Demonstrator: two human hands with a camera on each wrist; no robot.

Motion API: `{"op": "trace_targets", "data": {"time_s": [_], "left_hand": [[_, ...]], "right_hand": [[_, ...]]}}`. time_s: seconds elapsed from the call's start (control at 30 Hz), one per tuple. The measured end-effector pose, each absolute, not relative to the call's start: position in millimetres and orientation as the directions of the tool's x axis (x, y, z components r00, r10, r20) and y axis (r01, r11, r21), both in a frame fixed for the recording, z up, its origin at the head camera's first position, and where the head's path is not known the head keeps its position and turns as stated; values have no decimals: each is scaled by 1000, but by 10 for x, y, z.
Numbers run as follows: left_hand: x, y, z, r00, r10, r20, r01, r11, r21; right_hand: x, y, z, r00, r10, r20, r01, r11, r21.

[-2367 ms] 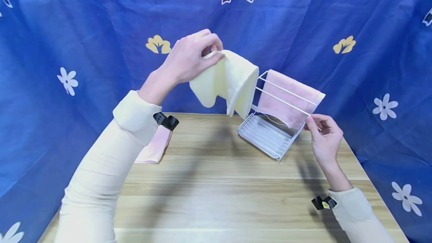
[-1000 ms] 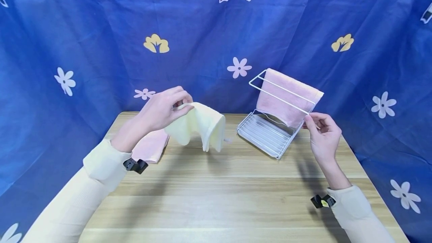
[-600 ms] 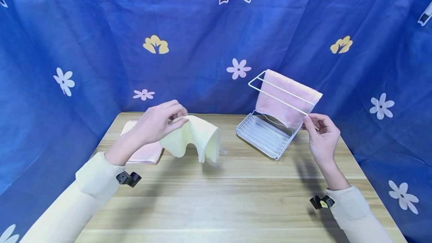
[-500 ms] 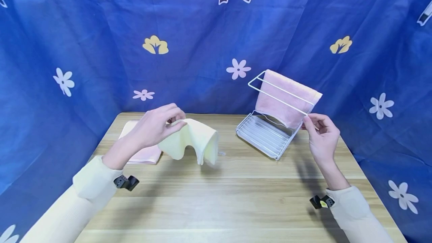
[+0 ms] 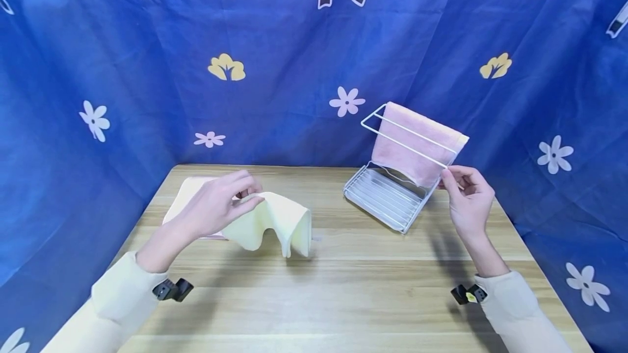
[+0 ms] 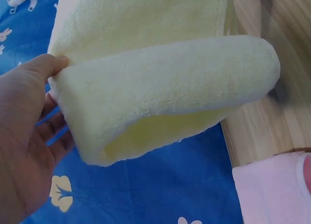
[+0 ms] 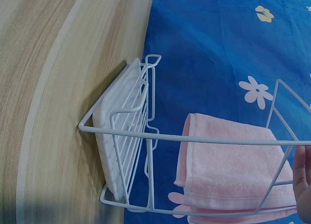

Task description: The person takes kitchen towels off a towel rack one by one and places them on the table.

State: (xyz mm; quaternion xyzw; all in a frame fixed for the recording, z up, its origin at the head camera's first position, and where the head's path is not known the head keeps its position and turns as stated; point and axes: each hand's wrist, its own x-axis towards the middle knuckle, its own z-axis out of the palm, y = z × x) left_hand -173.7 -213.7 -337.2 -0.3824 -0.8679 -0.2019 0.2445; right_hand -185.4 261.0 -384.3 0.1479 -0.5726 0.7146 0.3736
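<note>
My left hand (image 5: 223,203) pinches the edge of a pale yellow towel (image 5: 284,214), which hangs in loose folds low over the table. In the left wrist view the thumb lies on top of the yellow towel (image 6: 165,78), fingers beneath it. On the right stands a white wire rack (image 5: 365,122) with a tray (image 5: 385,198) at its base. A pink towel (image 5: 417,140) drapes over the rack's upper bars. My right hand (image 5: 468,195) grips the rack's near side post with thumb and fingers; in the right wrist view only its fingers (image 7: 302,178) show at the edge.
A folded pink cloth (image 5: 188,192) lies at the table's left back, partly hidden behind my left hand and forearm. The wooden table (image 5: 343,298) ends at a blue patterned curtain (image 5: 294,42) behind and at both sides.
My left hand has carried the yellow towel away from the rack, leftward, down and nearer to me. The right hand stays on the rack, which keeps its place.
</note>
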Motion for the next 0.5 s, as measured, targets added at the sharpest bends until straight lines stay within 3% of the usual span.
{"op": "trace_targets", "data": {"time_s": [0.2, 0.5], "left_hand": [[-1674, -2101, -3432, -593, 586, 553, 765, 625, 158], [-1742, -2020, -3567, -662, 601, 449, 726, 664, 181]], "right_hand": [[-1854, 2613, -3846, -678, 360, 640, -705, -74, -705], [-1852, 2630, -3868, -672, 363, 646, -705, -47, -707]]}}
